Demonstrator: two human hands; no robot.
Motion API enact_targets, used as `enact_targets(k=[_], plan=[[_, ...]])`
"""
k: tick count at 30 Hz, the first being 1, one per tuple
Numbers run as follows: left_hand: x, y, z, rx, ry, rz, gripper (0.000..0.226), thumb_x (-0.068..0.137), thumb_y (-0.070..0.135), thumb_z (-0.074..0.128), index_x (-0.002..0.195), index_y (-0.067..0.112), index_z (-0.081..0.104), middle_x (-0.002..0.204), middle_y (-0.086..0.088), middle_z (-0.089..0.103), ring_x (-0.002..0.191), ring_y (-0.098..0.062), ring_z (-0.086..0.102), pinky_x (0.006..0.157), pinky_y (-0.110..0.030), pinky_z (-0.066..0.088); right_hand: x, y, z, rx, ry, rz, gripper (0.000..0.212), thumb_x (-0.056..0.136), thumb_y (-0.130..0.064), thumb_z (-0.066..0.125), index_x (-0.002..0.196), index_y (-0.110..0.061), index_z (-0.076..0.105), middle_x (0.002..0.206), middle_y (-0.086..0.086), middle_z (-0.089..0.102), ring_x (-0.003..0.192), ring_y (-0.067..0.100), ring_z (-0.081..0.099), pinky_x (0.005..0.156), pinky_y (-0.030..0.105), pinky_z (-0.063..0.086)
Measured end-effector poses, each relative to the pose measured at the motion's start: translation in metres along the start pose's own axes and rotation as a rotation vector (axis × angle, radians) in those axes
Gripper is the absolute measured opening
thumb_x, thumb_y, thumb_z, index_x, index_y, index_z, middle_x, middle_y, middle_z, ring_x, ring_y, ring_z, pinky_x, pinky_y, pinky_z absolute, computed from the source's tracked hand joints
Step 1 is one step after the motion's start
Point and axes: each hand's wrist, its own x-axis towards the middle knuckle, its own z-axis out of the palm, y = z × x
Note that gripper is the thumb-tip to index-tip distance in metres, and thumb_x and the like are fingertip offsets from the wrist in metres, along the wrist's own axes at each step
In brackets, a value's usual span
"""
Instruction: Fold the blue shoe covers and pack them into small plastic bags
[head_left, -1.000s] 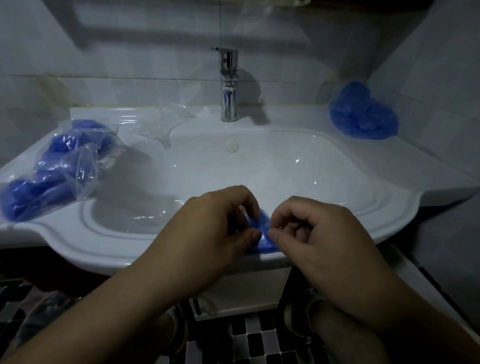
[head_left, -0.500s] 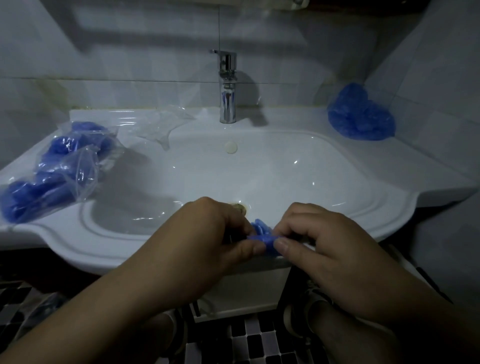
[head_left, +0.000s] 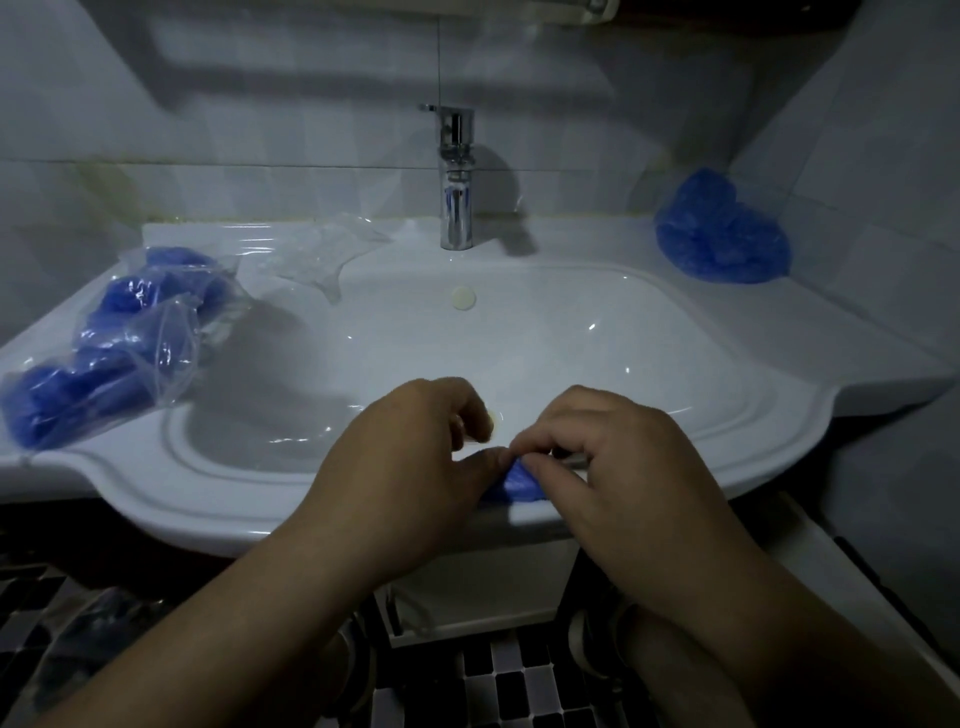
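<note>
A small folded blue shoe cover (head_left: 514, 483) lies on the front rim of the white sink (head_left: 208, 499), mostly hidden by my fingers. My left hand (head_left: 410, 457) pinches its left end and my right hand (head_left: 608, 457) pinches its right end. A heap of loose blue shoe covers (head_left: 719, 244) sits on the back right corner of the sink top. Clear plastic bags stuffed with blue shoe covers (head_left: 109, 343) lie on the left of the sink top. Behind them, a few empty clear bags (head_left: 324, 254) rest near the tap.
A chrome tap (head_left: 456, 182) stands at the back middle of the basin, with tiled wall behind and to the right. Below the sink there is a white cabinet front (head_left: 483, 587) and a black-and-white tiled floor (head_left: 498, 686).
Both hands have kept working the shoe cover at the front rim. Less of the blue shows now; the bundle is pressed flatter and lower between my fingertips.
</note>
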Motion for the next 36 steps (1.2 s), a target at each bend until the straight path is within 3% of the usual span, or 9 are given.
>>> enact_targets(k=[4, 9, 14, 18, 21, 28, 32, 34, 36], plan=[[0.002, 0.002, 0.0, 0.02, 0.013, 0.023, 0.013, 0.083, 0.037, 0.07, 0.073, 0.029, 0.072, 0.055, 0.014, 0.056, 0.051, -0.001, 0.052, 0.047, -0.014, 0.03, -0.004, 0.002, -0.006, 0.025, -0.058, -0.033, 0.022, 0.079, -0.043, 0.062, 0.094, -0.031, 0.074, 0.086, -0.016, 0.067, 0.084, 0.005, 0.059, 0.075, 0.033, 0.052], [0.005, -0.003, -0.002, 0.028, -0.037, 0.064, 0.019, 0.089, 0.035, 0.064, 0.075, 0.026, 0.074, 0.069, 0.003, 0.067, 0.061, -0.009, 0.059, 0.053, -0.019, 0.041, -0.004, 0.004, -0.008, 0.074, -0.046, -0.02, 0.013, 0.08, -0.031, 0.075, 0.093, -0.031, 0.074, 0.086, -0.017, 0.068, 0.086, 0.003, 0.06, 0.077, 0.031, 0.053], [0.001, -0.017, -0.015, -0.019, -0.185, 0.227, 0.044, 0.075, 0.073, 0.048, 0.084, 0.035, 0.067, 0.084, 0.014, 0.063, 0.078, -0.003, 0.059, 0.069, -0.025, 0.049, 0.004, -0.001, -0.006, -0.016, 0.008, -0.009, 0.013, 0.091, -0.033, 0.059, 0.086, -0.028, 0.07, 0.078, -0.013, 0.063, 0.08, 0.006, 0.054, 0.071, 0.024, 0.043], [0.003, -0.017, -0.015, 0.001, -0.04, 0.199, 0.014, 0.083, 0.045, 0.064, 0.081, 0.031, 0.068, 0.07, 0.009, 0.063, 0.067, -0.006, 0.057, 0.061, -0.023, 0.048, 0.009, -0.011, -0.003, 0.169, 0.05, 0.045, 0.011, 0.09, -0.031, 0.06, 0.088, -0.03, 0.07, 0.075, -0.017, 0.064, 0.079, -0.002, 0.059, 0.065, 0.008, 0.042], [0.003, -0.017, -0.021, -0.144, 0.026, 0.178, 0.017, 0.086, 0.039, 0.066, 0.077, 0.024, 0.068, 0.062, 0.002, 0.061, 0.058, -0.009, 0.052, 0.051, -0.018, 0.037, 0.016, -0.02, -0.003, 0.379, 0.064, 0.1, 0.012, 0.085, -0.031, 0.067, 0.095, -0.029, 0.073, 0.081, -0.016, 0.072, 0.079, -0.001, 0.065, 0.067, 0.01, 0.048], [0.001, -0.029, -0.038, -0.5, -0.028, 0.022, 0.025, 0.093, 0.029, 0.061, 0.073, 0.018, 0.07, 0.058, 0.006, 0.064, 0.055, -0.003, 0.055, 0.057, -0.016, 0.045, 0.035, -0.037, 0.008, 0.6, 0.088, 0.169, 0.007, 0.085, -0.02, 0.07, 0.089, -0.023, 0.075, 0.067, -0.005, 0.072, 0.06, 0.005, 0.066, 0.055, 0.012, 0.049], [0.001, -0.038, -0.051, -0.365, -0.034, 0.047, 0.026, 0.089, 0.042, 0.06, 0.086, 0.02, 0.073, 0.073, -0.001, 0.072, 0.066, -0.013, 0.065, 0.066, -0.031, 0.055, 0.046, -0.043, 0.019, 0.585, 0.081, 0.201, 0.008, 0.088, -0.015, 0.067, 0.085, -0.016, 0.074, 0.06, -0.005, 0.069, 0.052, 0.004, 0.062, 0.049, 0.012, 0.046], [0.002, -0.047, -0.063, -0.159, 0.044, 0.068, 0.031, 0.077, 0.052, 0.064, 0.096, 0.028, 0.069, 0.083, 0.007, 0.069, 0.074, -0.005, 0.063, 0.067, -0.025, 0.054, 0.05, -0.046, 0.024, 0.578, 0.082, 0.218, 0.008, 0.089, -0.015, 0.067, 0.083, -0.016, 0.073, 0.055, -0.007, 0.067, 0.048, 0.002, 0.059, 0.046, 0.01, 0.044], [0.002, -0.062, -0.085, -0.045, 0.182, 0.074, 0.038, 0.069, 0.044, 0.074, 0.104, 0.037, 0.062, 0.099, 0.015, 0.061, 0.088, 0.001, 0.057, 0.075, -0.017, 0.05, 0.054, -0.049, 0.028, 0.598, 0.11, 0.225, 0.008, 0.089, -0.015, 0.068, 0.082, -0.016, 0.072, 0.054, -0.007, 0.066, 0.046, 0.0, 0.058, 0.045, 0.01, 0.043]])
